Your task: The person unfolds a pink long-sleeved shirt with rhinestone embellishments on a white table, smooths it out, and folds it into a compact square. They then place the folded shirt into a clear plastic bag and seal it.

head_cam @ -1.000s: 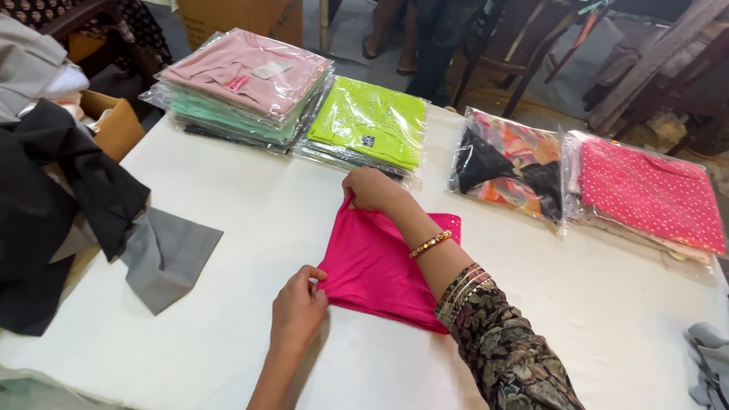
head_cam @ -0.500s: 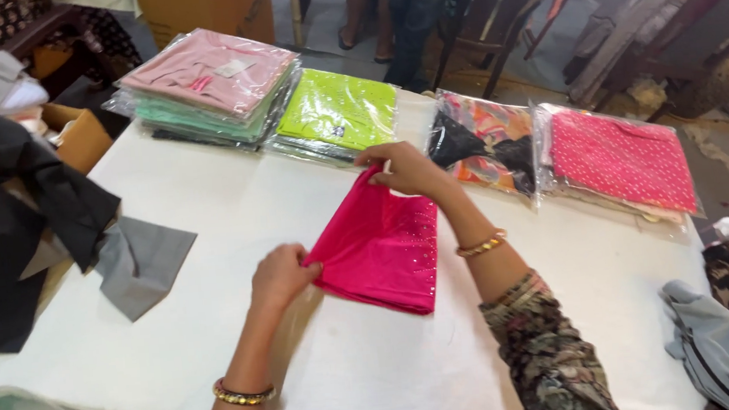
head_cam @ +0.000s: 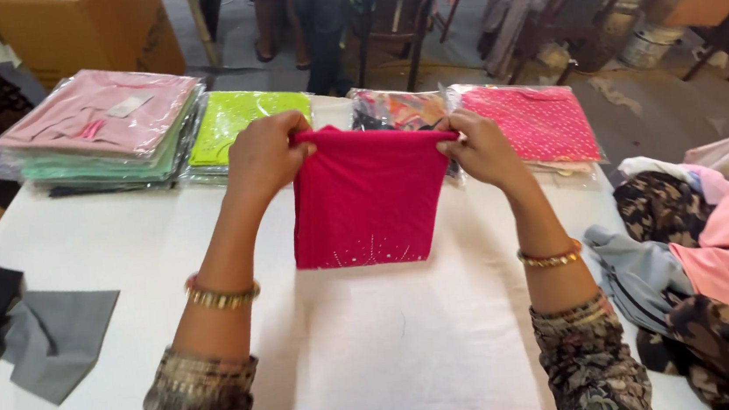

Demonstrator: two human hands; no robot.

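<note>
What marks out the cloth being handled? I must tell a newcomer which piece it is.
On the white table, in front of the row of bagged garments, the left hand and right hand lift a folded magenta cloth. Alone unbagged, it has sparkly dots along its hem.

At the upper left of the frame, a stack of bagged pink and green garments (head_cam: 99, 131) lies on the white table (head_cam: 395, 352). Just beside it is a bagged lime-green garment (head_cam: 238, 119). A grey cloth piece (head_cam: 60, 341) lies at lower left. A brown cardboard box (head_cam: 77, 32) stands at the top left.
</note>
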